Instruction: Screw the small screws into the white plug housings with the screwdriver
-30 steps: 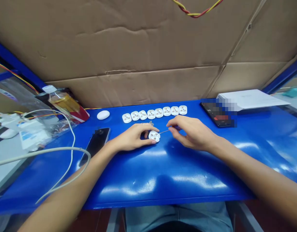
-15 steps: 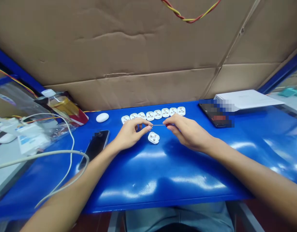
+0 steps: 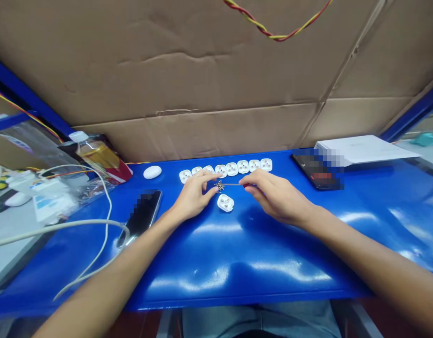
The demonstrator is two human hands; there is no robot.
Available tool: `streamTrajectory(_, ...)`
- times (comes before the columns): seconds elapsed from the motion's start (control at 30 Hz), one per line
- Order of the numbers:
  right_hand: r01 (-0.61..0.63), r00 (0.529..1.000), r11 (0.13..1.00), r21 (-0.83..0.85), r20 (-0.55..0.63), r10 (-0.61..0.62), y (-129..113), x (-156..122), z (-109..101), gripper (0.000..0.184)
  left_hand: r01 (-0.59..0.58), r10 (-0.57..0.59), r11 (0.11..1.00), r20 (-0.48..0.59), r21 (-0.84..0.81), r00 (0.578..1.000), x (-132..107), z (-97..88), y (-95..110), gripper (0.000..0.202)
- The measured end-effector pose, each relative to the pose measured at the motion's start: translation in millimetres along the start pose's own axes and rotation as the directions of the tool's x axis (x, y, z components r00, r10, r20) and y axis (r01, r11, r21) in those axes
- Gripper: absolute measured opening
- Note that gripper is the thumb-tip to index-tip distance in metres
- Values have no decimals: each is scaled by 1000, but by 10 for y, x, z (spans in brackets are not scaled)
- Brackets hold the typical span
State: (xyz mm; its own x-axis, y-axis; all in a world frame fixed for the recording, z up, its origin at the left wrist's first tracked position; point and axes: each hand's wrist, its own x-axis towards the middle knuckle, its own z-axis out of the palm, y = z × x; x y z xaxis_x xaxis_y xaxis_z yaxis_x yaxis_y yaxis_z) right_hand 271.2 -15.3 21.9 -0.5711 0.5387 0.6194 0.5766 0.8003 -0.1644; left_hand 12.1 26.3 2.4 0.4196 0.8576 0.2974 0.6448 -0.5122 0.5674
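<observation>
One white socket insert (image 3: 225,203) lies alone on the blue table (image 3: 237,253), just in front of both hands. My right hand (image 3: 274,195) is closed on a thin screwdriver (image 3: 234,184) whose tip points left into a small heap of screws (image 3: 220,187). My left hand (image 3: 193,193) lies beside that heap with its fingers stretched toward it, holding nothing I can see. Behind the hands runs a row of several white socket inserts (image 3: 226,170).
A dark phone (image 3: 142,214) lies left of my left hand, a white oval case (image 3: 152,172) behind it. White cables (image 3: 79,225), a bottle (image 3: 96,157) and plastic bags crowd the left. A black device (image 3: 317,171) and white box (image 3: 364,148) sit right. Cardboard walls the back.
My left hand let go of the lone insert and moved back to the screws. The screwdriver tip lifted off the insert and went to the screw heap.
</observation>
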Motion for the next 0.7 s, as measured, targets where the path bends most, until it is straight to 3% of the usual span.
streamTrajectory(0.13, -19, 1000, 1000, 4, -6, 19, 8, -23, -28, 16, 27, -28, 999, -22, -42, 999, 7, -129, 34, 33)
streamTrajectory(0.23, -27, 1000, 999, 35, 6, 27, -4, -39, -39, 17, -16, 32, 992, 131, -121, 991, 4, -242, 74, 32)
streamTrajectory(0.33, -2, 1000, 998, 60, 20, 1, -25, -51, -39, 18, -101, 152, 978, 296, -181, 943, -17, -308, 118, 49)
streamTrajectory(0.47, 25, 999, 998, 56, 38, -28, -36, -57, -36, 19, -67, 132, 981, 365, -185, 922, -46, -297, 122, 61)
streamTrajectory(0.7, 10, 997, 999, 39, 78, -13, -39, -28, -31, 20, -81, 158, 974, 376, -212, 913, -47, -188, 54, 46)
